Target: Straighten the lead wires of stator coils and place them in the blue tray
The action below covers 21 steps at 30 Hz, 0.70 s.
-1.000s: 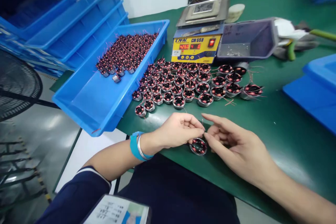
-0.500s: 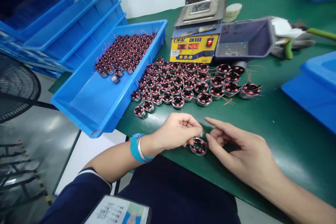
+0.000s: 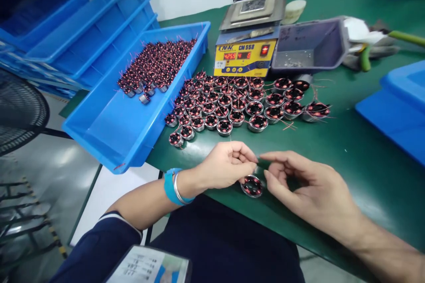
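Observation:
A round metal part with copper windings (image 3: 251, 186) is close to the table's front edge, between my hands. My left hand (image 3: 229, 166) is just above its left side, thumb and fingers pinched together; what they hold, if anything, is too small to make out. To the right of the part is my right hand (image 3: 303, 185), thumb and index finger apart, with nothing visible between them. Beyond my hands, several similar wound parts (image 3: 224, 127) stand in rows on the green table (image 3: 332, 159).
A blue tray (image 3: 109, 126) at the left holds a pile of small wound parts. At the back are a yellow-fronted device (image 3: 245, 58) with red digits and a purple bin (image 3: 310, 48). Blue containers (image 3: 398, 110) stand at the right; a fan (image 3: 21, 110) is far left.
My right hand has moved slightly right, away from the round part, and its thumb has drawn back. My left hand stays nearly in place. The device's red digits differ.

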Available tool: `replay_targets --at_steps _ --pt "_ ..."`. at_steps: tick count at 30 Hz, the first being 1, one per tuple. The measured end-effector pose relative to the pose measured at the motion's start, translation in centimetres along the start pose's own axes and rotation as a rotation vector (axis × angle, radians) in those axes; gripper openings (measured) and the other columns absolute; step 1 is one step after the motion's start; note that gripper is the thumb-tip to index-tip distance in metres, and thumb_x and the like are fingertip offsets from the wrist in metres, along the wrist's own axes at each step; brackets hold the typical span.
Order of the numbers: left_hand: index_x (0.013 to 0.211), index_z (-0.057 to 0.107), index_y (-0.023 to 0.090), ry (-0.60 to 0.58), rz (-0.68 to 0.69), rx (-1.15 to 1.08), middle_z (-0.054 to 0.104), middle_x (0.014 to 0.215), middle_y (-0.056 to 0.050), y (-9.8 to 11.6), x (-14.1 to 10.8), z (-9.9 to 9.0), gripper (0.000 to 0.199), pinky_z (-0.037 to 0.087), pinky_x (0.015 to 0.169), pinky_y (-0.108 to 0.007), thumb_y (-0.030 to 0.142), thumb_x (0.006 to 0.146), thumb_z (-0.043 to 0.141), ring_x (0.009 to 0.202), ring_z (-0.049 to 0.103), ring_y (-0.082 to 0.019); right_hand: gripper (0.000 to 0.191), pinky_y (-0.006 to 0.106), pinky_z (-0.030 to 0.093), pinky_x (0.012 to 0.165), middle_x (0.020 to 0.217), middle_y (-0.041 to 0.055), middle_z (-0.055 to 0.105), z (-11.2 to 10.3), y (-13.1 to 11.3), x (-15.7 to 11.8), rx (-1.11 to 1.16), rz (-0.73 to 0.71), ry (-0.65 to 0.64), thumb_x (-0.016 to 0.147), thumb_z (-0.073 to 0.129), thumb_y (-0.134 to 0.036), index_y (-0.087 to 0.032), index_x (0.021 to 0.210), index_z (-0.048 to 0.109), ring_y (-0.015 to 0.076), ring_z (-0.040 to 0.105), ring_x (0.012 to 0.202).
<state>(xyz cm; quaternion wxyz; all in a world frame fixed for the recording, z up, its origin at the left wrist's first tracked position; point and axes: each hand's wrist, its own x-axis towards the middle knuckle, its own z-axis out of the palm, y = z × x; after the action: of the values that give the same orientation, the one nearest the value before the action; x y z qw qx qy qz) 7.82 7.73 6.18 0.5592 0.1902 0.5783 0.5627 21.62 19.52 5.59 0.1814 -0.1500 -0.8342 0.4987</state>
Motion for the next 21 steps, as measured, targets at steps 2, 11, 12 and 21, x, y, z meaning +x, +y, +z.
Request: replay_targets --at_steps 2,11,12,21 --pt "0.078 0.059 0.014 0.023 0.036 -0.002 0.061 0.062 0.005 -0.4 -0.1 -0.1 0.021 0.04 0.042 -0.014 0.016 0.07 0.079 0.043 0.053 -0.004 0.019 0.022 0.045 0.045 0.058 -0.0015 0.06 0.0 0.4 0.0 -0.004 0.038 0.012 0.083 0.06 -0.027 -0.02 0.098 0.07 0.0093 0.052 0.044" --pt "0.078 0.069 0.01 -0.212 0.016 0.118 0.061 0.057 0.002 -0.1 0.2 -1.3 0.012 0.037 0.048 -0.019 0.017 0.073 0.078 0.049 0.051 -0.006 0.021 0.019 0.043 0.047 0.058 -0.0023 0.059 -0.4 0.3 0.3 -0.009 -0.066 -0.076 0.087 0.054 -0.023 -0.019 0.097 0.073 0.0079 0.052 0.047" --pt "0.078 0.068 0.01 -0.185 0.019 0.1 0.062 0.059 0.002 0.0 0.3 -1.2 0.014 0.038 0.049 -0.018 0.016 0.071 0.078 0.05 0.052 -0.006 0.023 0.019 0.045 0.048 0.061 -0.0023 0.06 -0.6 0.2 0.2 -0.016 -0.081 -0.075 0.088 0.055 -0.022 -0.019 0.102 0.072 0.0077 0.053 0.048" --pt "0.08 0.06 0.012 -0.045 -0.032 -0.002 0.062 0.061 0.005 -0.1 0.5 -0.4 0.029 0.045 0.054 -0.016 0.008 0.062 0.081 0.053 0.056 -0.004 0.023 0.023 0.045 0.05 0.06 -0.0002 0.057 -1.4 0.2 -0.4 -0.228 -0.264 -0.033 0.096 0.051 -0.023 -0.023 0.102 0.074 0.0107 0.053 0.049"
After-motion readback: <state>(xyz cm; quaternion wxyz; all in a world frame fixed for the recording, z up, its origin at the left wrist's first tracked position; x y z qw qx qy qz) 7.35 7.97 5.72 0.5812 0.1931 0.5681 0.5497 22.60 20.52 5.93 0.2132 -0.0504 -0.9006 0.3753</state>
